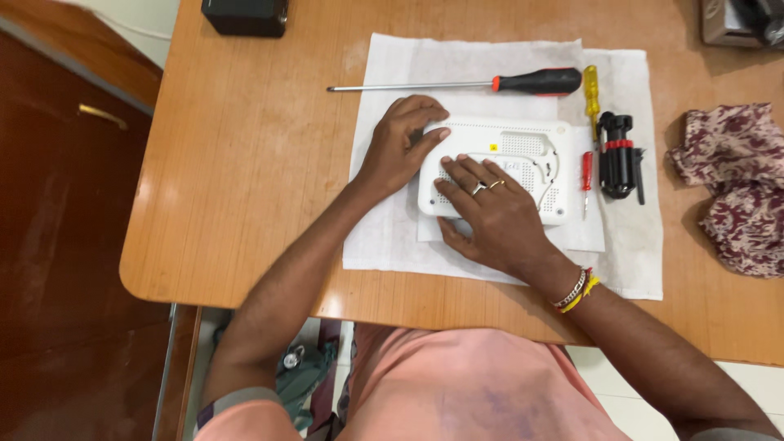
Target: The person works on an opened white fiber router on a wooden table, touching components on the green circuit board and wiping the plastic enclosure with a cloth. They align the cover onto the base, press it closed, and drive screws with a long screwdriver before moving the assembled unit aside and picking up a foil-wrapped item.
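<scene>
**Presently on the table: two hands on a white plastic device, tools laid alongside**

Nearest the wearer: a pink shirt front at the lower edge of the view, both forearms reaching up over the table's (245, 204) rounded wooden edge.

Item 1. Right hand (490, 214), fingers spread wide and laid flat, palm down, on the lower left part of the white device (523, 159). Rings on two fingers; beaded and chain bracelets (576, 291) at the wrist. Nothing gripped.

Item 2. Left hand (402, 147), fingers curled loosely over the device's upper left corner, thumb against its left edge. Steadying rather than lifting.

Item 3. White device: flat, rounded-rectangular plastic casing with perforated vent areas and a small yellow sticker. Lies flat at the middle of a white paper sheet (384, 245) spread on the table.

Item 4. Small red screwdriver (586, 175), just right of the device, upright in the view.

Item 5. Black multi-bit tool with red band (618, 155), right of the small screwdriver, on the paper.

Item 6. Yellow-handled screwdriver (590, 91), above the red one.

Item 7. Long screwdriver, black and red handle (535, 82), lying crosswise beyond the device.

Item 8. Patterned maroon cloth (731, 184), crumpled at the right, off the paper.

Item 9. Black box (245, 16), far edge, partly cut off.
</scene>
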